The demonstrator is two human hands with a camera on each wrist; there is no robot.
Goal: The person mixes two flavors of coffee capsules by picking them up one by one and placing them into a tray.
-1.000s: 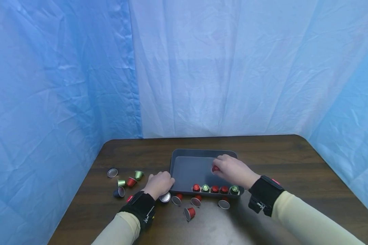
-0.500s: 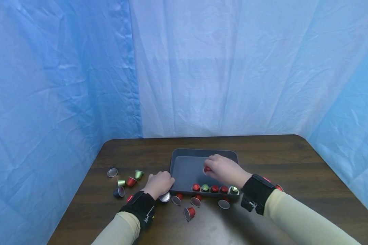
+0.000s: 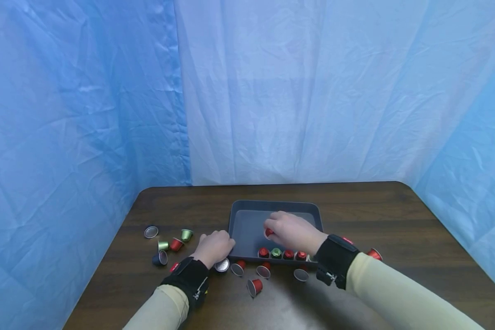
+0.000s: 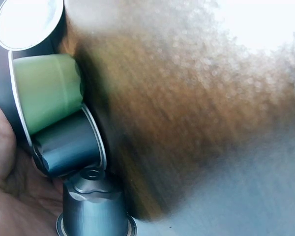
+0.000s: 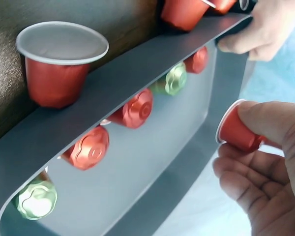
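Observation:
My right hand (image 3: 293, 231) pinches a red coffee capsule (image 5: 238, 129) between thumb and fingers, over the dark grey tray (image 3: 247, 222). The capsule's foil rim faces away from the palm. Along the tray's near wall runs a row of red and green capsules, among them a green capsule (image 5: 176, 78) and a red capsule (image 5: 91, 147). At the tray's left near corner, my left hand (image 3: 213, 247) grips the rim. Close to that palm, in the left wrist view, lie a green capsule (image 4: 48, 93) and dark capsules (image 4: 94, 206).
Red capsules, one of them a tipped capsule (image 3: 255, 287), lie before the tray on the wooden table (image 3: 396, 220). Left of it are several more, including a green capsule (image 3: 186, 235) and a dark blue capsule (image 3: 160, 258). Another red capsule (image 3: 374, 254) lies beyond the right wrist.
My right hand has moved left across the tray with the red capsule. The red capsule by the right wrist has come into view. My left hand has stayed put.

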